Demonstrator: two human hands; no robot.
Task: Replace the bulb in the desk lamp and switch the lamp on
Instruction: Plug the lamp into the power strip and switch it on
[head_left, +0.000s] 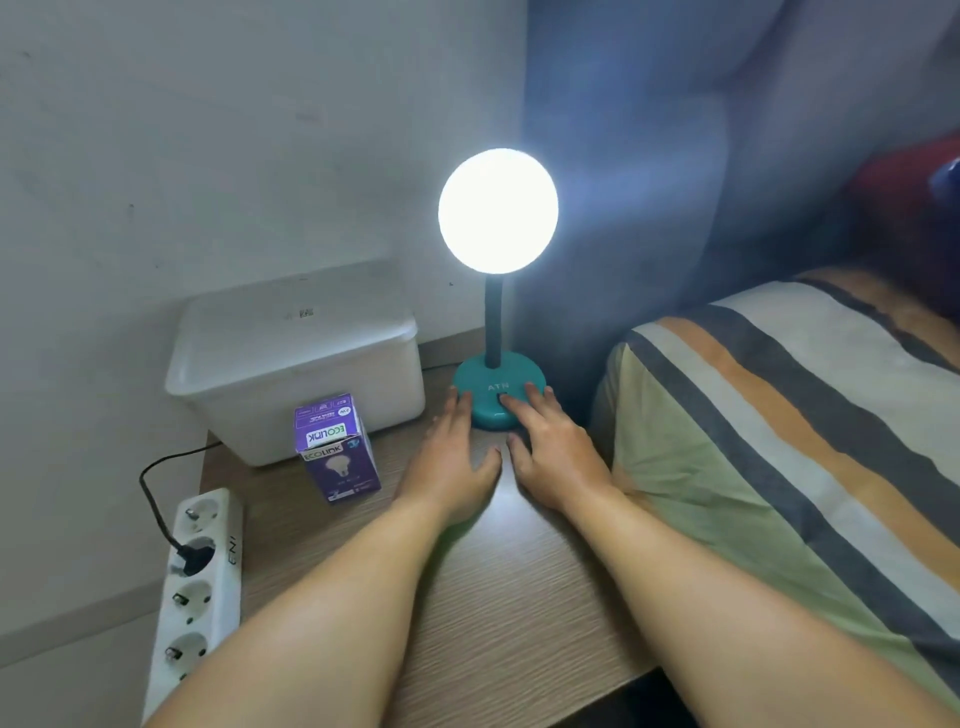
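Note:
The desk lamp stands on a wooden bedside table (467, 597), with a round teal base (488, 384) and a dark flexible neck (493, 322). Its bulb (497, 210) glows bright white. My left hand (449, 457) lies flat on the table, fingertips touching the base's left edge. Fingers apart, my right hand (550, 447) rests on the base's front, one finger on the dark switch (503, 399). Neither hand holds anything. A purple bulb box (337, 447) stands left of my left hand.
A white lidded plastic tub (296, 364) sits behind the bulb box against the wall. A white power strip (195, 587) lies at the table's left edge with a black plug in it. A bed with a striped cover (779, 441) borders the table on the right.

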